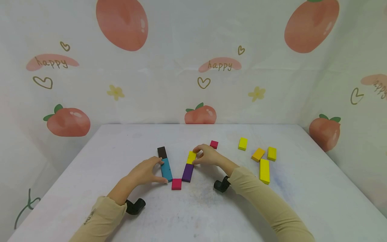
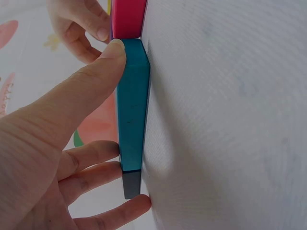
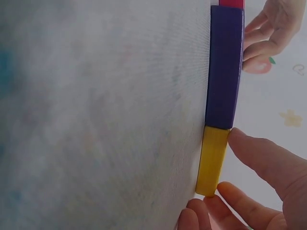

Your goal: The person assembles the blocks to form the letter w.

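Observation:
The left hand (image 1: 145, 172) spans a blue block (image 1: 166, 170), its thumb at the near end and fingertips by the far end. A dark brown block (image 1: 162, 152) adjoins that far end. The right hand (image 1: 208, 155) pinches a small yellow block (image 1: 191, 157) between thumb and fingers, as the right wrist view shows. A purple block (image 3: 224, 67) meets the yellow one end to end. At the near ends of the two slanting rows sits a red block (image 1: 176, 184), close to the blue and purple blocks. All these blocks lie flat, roughly in a V.
Beyond the right hand lies another red block (image 1: 214, 144). Farther right are loose yellow blocks, one long (image 1: 264, 171), and an orange-yellow block (image 1: 258, 154). Black camera mounts (image 1: 222, 184) stick out from both wrists. A printed cloth (image 1: 169, 84) hangs behind the white table (image 1: 193, 215).

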A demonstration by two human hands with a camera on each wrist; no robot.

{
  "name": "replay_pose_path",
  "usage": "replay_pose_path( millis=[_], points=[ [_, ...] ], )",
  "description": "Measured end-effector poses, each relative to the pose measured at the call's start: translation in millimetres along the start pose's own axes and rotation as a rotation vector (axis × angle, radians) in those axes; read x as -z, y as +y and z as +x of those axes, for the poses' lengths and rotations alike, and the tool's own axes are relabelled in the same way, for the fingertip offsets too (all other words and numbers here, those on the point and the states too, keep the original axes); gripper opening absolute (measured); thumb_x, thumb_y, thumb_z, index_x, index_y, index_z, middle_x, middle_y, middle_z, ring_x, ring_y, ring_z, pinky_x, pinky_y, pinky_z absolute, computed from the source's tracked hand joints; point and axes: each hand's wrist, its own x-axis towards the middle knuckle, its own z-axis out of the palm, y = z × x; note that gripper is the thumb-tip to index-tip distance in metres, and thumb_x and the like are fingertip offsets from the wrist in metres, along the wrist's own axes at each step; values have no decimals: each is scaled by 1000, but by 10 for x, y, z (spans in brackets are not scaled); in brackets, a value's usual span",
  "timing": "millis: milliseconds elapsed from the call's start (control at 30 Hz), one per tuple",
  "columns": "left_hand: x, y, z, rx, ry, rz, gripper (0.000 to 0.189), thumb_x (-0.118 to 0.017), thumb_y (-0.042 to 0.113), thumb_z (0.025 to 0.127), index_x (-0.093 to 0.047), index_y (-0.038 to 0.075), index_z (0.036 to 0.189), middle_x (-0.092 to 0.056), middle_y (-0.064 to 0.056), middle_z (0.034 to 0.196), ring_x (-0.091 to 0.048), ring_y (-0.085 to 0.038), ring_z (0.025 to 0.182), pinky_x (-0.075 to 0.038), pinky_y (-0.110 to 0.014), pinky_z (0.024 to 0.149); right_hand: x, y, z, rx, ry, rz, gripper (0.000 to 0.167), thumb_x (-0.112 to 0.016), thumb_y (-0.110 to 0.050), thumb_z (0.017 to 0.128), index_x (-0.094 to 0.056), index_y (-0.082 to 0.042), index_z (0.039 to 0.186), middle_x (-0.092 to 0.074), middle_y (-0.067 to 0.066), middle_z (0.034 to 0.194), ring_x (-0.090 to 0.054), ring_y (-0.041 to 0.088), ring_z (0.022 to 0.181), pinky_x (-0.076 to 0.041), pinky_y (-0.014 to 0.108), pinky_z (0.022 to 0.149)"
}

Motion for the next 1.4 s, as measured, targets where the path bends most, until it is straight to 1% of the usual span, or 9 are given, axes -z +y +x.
replay_pose_path(
  millis=[767, 967, 1133, 1267, 1333, 1400],
  points=[
    [10, 11, 4, 12, -10, -2, 73, -79, 41, 70, -53, 0, 125, -50, -20, 134, -46, -39, 125, -40, -53, 104, 5, -5, 2, -4, -6, -1, 43, -74, -19, 79, -59, -9, 119, -57, 8, 121, -59, 18, 93, -53, 31, 90],
    [14, 23, -8, 12, -13, 2, 72, -79, 42, 70, -54, 1, 124, -50, -20, 134, -46, -39, 125, -40, -53, 104, 35, 0, -4, 9, 4, -2, 45, -74, -21, 79, -58, -9, 120, -57, 9, 122, -61, 20, 96, -53, 32, 89],
    [7, 25, -9, -2, -6, 11, 72, -79, 42, 70, -55, 0, 123, -52, -20, 133, -48, -38, 124, -41, -52, 103, 133, 34, -23, 32, 35, -9, 43, -70, -20, 83, -57, -6, 121, -58, 12, 122, -61, 24, 100, -54, 34, 88],
    [1, 19, -5, -5, 0, 4, 71, -79, 42, 70, -55, 0, 123, -52, -19, 132, -48, -38, 124, -41, -52, 103, 251, 111, -11, 57, 98, -25, 41, -68, -19, 84, -58, -2, 120, -60, 17, 117, -60, 26, 98, -53, 35, 87],
    [3, 15, -6, -11, 1, 10, 71, -79, 41, 70, -55, 0, 122, -52, -20, 132, -48, -39, 123, -42, -52, 102, 318, 155, -4, 45, 140, -37, 41, -68, -19, 84, -58, -1, 119, -61, 18, 116, -59, 27, 98, -52, 36, 89],
    [5, 12, -6, -6, 2, 6, 71, -79, 41, 69, -55, 0, 122, -52, -20, 132, -48, -38, 124, -41, -52, 103, 385, 203, 4, 7, 178, -35, 41, -68, -19, 84, -58, -1, 119, -61, 18, 115, -57, 28, 100, -51, 37, 90]
  ],
)
